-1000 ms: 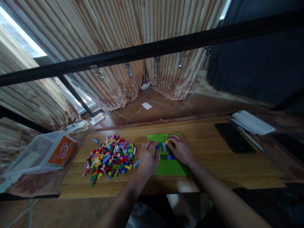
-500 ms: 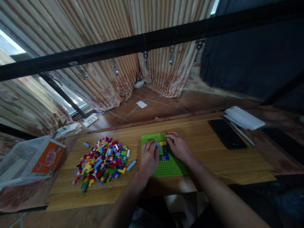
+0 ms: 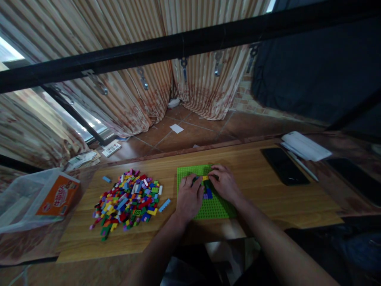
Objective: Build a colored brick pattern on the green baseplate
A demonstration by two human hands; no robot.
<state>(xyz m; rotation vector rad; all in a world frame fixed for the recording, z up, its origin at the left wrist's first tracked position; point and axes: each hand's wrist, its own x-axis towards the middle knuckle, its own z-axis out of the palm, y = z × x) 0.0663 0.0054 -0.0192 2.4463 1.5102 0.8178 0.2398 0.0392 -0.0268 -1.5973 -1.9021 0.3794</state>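
Note:
A green studded baseplate lies on the wooden table in front of me. A small group of toy bricks is built on it, with a yellow brick at the far side and a blue brick nearer me. My left hand covers the left part of this group, fingers curled and pressed together on the bricks. From the right, my right hand has its thumb and fingers bent in against the yellow brick. Both hands' fingertips nearly meet, and parts of the bricks are hidden under them.
A large heap of mixed toy bricks spreads left of the baseplate, with a light blue brick at its edge. A clear plastic box stands at the far left. A black phone lies to the right.
My left hand has shifted slightly right and now covers the light blue brick that showed beside its fingertips. My right hand's fingers have curled in closer to the yellow brick.

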